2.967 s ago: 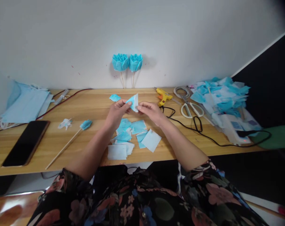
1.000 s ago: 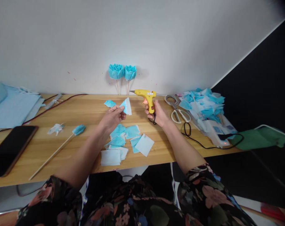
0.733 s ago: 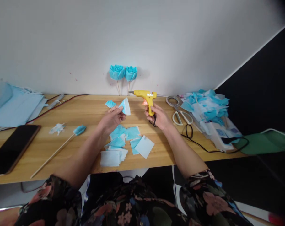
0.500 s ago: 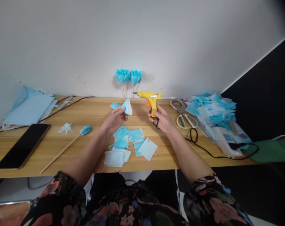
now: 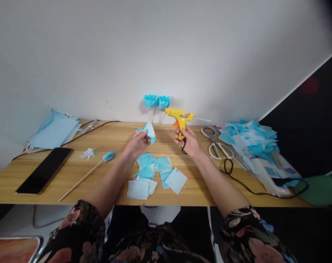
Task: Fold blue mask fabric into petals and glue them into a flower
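The glue gun (image 5: pixel 179 116) has left the desk (image 5: pixel 111 138): right fingers (image 5: pixel 177 134) grip it, left fingers (image 5: pixel 143 134) pinch a blue-white piece (image 5: pixel 150 129); keep the nozzle (image 5: pixel 163 110) clear!

The left hand (image 5: pixel 139 142) pinches just left of centre. The right hand (image 5: pixel 191 142) grips right of centre. Both forearms (image 5: pixel 111 184) slant inward.

Even, muted light is falling across the flat, pale-brown wooden surface (image 5: pixel 115 138); the matte grey-white wall (image 5: pixel 166 54) behind its rear edge is looking brightest. Two ruffled light-blue fabric flowers (image 5: pixel 150 102) are casting soft shadows there. A small bright spot is glowing on the yellow plastic glue gun (image 5: pixel 178 114). Right of the surface, a faint red blotch is showing on the tall black panel (image 5: pixel 311 117). Wide-angle distortion is stretching the outer areas; dark floral fabric sleeves (image 5: pixel 256 233) are appearing slightly soft.
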`<state>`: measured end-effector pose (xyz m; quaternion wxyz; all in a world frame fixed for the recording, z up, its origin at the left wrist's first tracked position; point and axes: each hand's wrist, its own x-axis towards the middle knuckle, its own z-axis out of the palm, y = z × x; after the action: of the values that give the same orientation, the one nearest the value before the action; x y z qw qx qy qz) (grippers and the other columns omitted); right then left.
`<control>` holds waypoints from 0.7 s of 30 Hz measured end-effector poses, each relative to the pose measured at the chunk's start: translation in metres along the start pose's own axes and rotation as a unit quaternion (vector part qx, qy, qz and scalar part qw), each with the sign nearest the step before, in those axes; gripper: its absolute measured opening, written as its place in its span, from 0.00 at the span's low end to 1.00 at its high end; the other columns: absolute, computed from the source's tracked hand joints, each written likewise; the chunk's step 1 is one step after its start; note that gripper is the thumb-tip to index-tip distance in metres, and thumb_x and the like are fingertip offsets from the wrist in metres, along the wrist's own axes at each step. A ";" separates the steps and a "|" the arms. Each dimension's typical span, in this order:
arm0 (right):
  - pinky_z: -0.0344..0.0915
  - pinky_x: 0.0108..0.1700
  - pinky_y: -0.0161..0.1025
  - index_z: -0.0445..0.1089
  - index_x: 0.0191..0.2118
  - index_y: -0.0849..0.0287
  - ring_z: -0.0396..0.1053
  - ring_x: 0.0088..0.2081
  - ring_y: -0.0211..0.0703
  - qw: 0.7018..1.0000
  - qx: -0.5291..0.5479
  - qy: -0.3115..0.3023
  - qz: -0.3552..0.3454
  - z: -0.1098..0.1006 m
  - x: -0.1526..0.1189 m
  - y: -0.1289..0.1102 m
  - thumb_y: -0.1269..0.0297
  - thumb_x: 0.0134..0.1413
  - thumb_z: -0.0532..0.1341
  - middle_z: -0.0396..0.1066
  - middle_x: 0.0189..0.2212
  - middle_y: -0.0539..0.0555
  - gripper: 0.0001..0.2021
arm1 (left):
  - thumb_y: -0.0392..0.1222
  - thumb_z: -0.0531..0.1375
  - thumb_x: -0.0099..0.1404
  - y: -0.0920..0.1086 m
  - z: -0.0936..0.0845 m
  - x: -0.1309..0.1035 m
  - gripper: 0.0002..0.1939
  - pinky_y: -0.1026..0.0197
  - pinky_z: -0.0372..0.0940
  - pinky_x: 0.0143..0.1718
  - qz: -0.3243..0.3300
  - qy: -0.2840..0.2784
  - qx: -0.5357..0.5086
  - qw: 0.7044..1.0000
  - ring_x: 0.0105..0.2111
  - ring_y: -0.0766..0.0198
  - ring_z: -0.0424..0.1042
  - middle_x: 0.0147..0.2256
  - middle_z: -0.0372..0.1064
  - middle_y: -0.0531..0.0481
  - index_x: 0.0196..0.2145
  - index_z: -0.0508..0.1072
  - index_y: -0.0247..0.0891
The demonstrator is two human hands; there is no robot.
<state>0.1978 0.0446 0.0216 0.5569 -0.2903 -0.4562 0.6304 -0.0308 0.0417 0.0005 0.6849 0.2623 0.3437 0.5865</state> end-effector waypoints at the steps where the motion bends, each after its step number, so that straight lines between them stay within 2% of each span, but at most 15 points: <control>1: 0.62 0.27 0.33 0.66 0.36 0.52 0.63 0.29 0.35 1.000 0.007 -0.001 0.010 -0.002 -0.001 0.004 0.52 0.46 0.73 0.64 0.28 0.45 0.18 | 0.42 0.74 0.54 0.000 0.000 0.000 0.20 0.67 0.64 0.29 0.001 0.003 -0.002 1.000 0.22 0.72 0.70 0.21 0.69 0.57 0.27 0.64 0.37; 5: 0.58 0.25 0.34 0.69 0.37 0.53 0.53 0.20 0.34 0.999 -0.004 0.000 0.052 -0.013 -0.005 0.010 0.42 0.50 0.70 0.50 0.16 0.40 0.20 | 0.41 0.74 0.55 0.002 0.004 -0.003 0.19 0.67 0.63 0.28 -0.001 0.008 -0.011 1.000 0.22 0.72 0.69 0.21 0.68 0.57 0.26 0.65 0.37; 9: 0.59 0.26 0.35 0.73 0.39 0.52 0.49 0.18 0.33 1.000 0.002 0.000 0.013 -0.018 -0.011 -0.004 0.38 0.49 0.69 0.46 0.13 0.39 0.23 | 0.41 0.73 0.57 0.006 0.010 -0.003 0.20 0.66 0.63 0.28 -0.004 -0.007 0.020 1.000 0.22 0.72 0.69 0.21 0.69 0.56 0.25 0.64 0.37; 12: 0.59 0.24 0.35 0.74 0.41 0.53 0.55 0.19 0.34 1.000 -0.030 0.004 -0.002 -0.016 -0.014 -0.011 0.38 0.45 0.70 0.58 0.15 0.42 0.25 | 0.43 0.73 0.58 0.012 0.013 0.001 0.19 0.66 0.63 0.27 0.008 -0.029 0.056 0.998 0.21 0.71 0.68 0.21 0.69 0.55 0.25 0.65 0.36; 15: 0.61 0.22 0.34 0.75 0.39 0.54 0.68 0.28 0.39 0.995 -0.100 0.024 -0.014 -0.011 -0.014 -0.008 0.41 0.45 0.71 0.76 0.30 0.51 0.23 | 0.43 0.73 0.58 0.015 0.010 0.006 0.19 0.65 0.63 0.27 0.010 -0.045 0.081 0.996 0.21 0.71 0.68 0.21 0.69 0.54 0.24 0.66 0.36; 18: 0.65 0.23 0.33 0.76 0.36 0.55 0.72 0.36 0.42 0.987 -0.154 0.024 -0.037 -0.008 -0.013 0.000 0.45 0.49 0.69 0.79 0.42 0.56 0.18 | 0.43 0.73 0.58 0.012 0.000 0.007 0.19 0.66 0.63 0.28 -0.008 -0.037 0.097 0.995 0.21 0.71 0.68 0.20 0.68 0.54 0.24 0.67 0.35; 21: 0.66 0.23 0.31 0.77 0.35 0.56 0.73 0.39 0.43 0.984 -0.175 0.014 -0.027 -0.004 -0.014 0.007 0.47 0.50 0.70 0.79 0.42 0.57 0.16 | 0.41 0.74 0.57 0.005 -0.012 0.005 0.17 0.67 0.62 0.27 -0.018 -0.035 0.085 0.996 0.22 0.71 0.68 0.21 0.69 0.54 0.25 0.69 0.35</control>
<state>0.2011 0.0328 0.0115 0.5210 -0.3798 -0.5590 0.5215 -0.0424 0.0466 -0.0039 0.6820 0.3334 0.3729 0.5335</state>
